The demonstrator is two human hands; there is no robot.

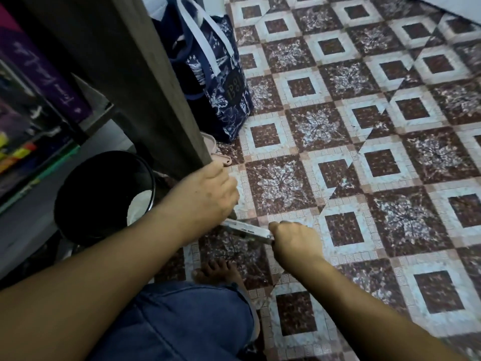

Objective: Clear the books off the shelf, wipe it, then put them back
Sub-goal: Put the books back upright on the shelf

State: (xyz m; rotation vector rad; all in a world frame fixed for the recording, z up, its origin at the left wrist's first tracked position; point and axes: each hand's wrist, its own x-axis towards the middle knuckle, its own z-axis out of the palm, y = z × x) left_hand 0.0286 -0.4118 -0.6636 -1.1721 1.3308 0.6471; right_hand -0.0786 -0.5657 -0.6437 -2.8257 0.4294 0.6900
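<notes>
Both my hands hold a thin white book [248, 230] low over the patterned floor tiles. My left hand [208, 194] grips its left end from above, fingers curled down over it. My right hand [294, 238] grips its right end. Only the book's pale spine edge shows between the hands. The dark wooden shelf side [125, 74] rises at the upper left. Behind it, books [39, 74] with purple and bright-coloured spines stand on the shelf at the far left.
A black round bin [101, 194] with white paper inside sits under the shelf at left. A blue and white patterned bag [216, 74] leans by the shelf. Pink sandals [216, 152] lie near it. My bare foot [218, 269] and denim-clad knee [182, 321] are below.
</notes>
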